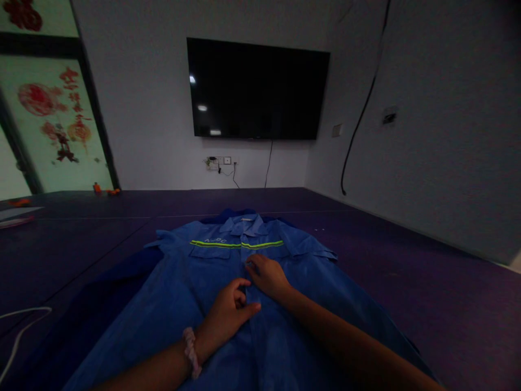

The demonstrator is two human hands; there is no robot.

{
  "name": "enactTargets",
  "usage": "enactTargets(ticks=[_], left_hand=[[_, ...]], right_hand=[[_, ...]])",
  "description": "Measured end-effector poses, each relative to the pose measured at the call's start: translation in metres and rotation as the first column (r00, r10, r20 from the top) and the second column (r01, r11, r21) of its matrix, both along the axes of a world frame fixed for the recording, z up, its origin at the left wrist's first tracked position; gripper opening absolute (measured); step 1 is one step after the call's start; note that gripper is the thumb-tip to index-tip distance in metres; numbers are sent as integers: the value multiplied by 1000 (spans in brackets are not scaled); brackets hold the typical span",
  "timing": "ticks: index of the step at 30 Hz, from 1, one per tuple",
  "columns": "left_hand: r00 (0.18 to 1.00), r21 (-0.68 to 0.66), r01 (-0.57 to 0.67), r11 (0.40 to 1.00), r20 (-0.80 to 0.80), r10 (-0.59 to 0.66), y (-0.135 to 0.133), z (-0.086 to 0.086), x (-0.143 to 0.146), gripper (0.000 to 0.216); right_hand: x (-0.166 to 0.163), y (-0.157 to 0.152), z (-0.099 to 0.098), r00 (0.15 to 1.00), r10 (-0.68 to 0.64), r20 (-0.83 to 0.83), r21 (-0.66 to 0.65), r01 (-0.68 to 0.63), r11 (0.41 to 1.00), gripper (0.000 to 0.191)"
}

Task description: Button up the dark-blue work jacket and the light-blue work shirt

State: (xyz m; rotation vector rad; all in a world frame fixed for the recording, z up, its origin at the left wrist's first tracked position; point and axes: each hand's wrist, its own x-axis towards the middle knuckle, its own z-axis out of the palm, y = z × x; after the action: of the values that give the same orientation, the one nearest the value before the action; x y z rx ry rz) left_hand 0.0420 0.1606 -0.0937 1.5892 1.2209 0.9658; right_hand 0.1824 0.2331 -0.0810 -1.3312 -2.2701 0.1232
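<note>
A blue short-sleeved work shirt (195, 304) lies spread out, front up, with its collar at the far end. A yellow-green stripe crosses its chest, with white lettering above a pocket flap. Over the middle of the front, my left hand (230, 308) is held with its thumb and index finger apart, beside the button placket, and wears a scrunchie (191, 352) on the wrist. Slightly farther up, my right hand (266, 275) has bent fingers closed on the placket edge. Its fingertips are too dark to make out any button.
Darker blue cloth (122, 285) lies beneath the shirt. The purple surface (407, 271) extends to the walls. A white cable (30, 310) lies at left, near papers (18, 214). Small orange objects (112, 191) sit by the door. A television (258, 89) hangs ahead; a black cable (360, 122) dangles right.
</note>
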Motion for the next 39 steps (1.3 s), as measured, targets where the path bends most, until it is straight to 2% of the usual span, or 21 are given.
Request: enactTargets(ticks=[3, 8, 10, 12, 17, 20, 24, 31, 35, 39], left_hand=[[997, -24, 31, 999, 67, -29, -8, 1, 2, 41], [971, -48, 60, 997, 234, -47, -10, -4, 2, 30], [967, -41, 73, 996, 249, -61, -9, -6, 1, 19], [975, 9, 62, 998, 212, -62, -10, -6, 0, 12], [995, 154, 82, 985, 44, -90, -15, -3, -3, 13], [995, 157, 96, 983, 6, -98, -19, -1, -3, 11], [995, 119, 97, 988, -40, -93, -19, -2, -2, 25], [985, 98, 12, 995, -170, 5, -16, -2, -2, 28], [966, 187, 38, 982, -258, 12, -16, 0, -1, 21], [940, 218, 55, 974, -340, 23, -16, 4, 4, 10]], right_hand=[[3, -16, -3, 1000, -11, 18, -19, 11, 1000, 18], [13, -54, -10, 999, -33, 16, -134, 35, 990, 34], [16, -67, -9, 1000, -19, -5, -183, 18, 983, 41], [17, -76, -7, 1000, -9, -14, -211, 6, 978, 45], [14, -81, 0, 999, -38, 32, -247, 45, 968, 42], [14, -78, -1, 997, -61, 48, -257, 71, 964, 33], [18, -73, -5, 996, -86, 15, -286, 87, 954, 15], [27, -64, -8, 986, 9, -167, -323, -63, 944, 22], [27, -63, -10, 978, 37, -205, -321, -103, 941, 21], [27, -62, -12, 979, 40, -199, -297, -99, 950, 21]])
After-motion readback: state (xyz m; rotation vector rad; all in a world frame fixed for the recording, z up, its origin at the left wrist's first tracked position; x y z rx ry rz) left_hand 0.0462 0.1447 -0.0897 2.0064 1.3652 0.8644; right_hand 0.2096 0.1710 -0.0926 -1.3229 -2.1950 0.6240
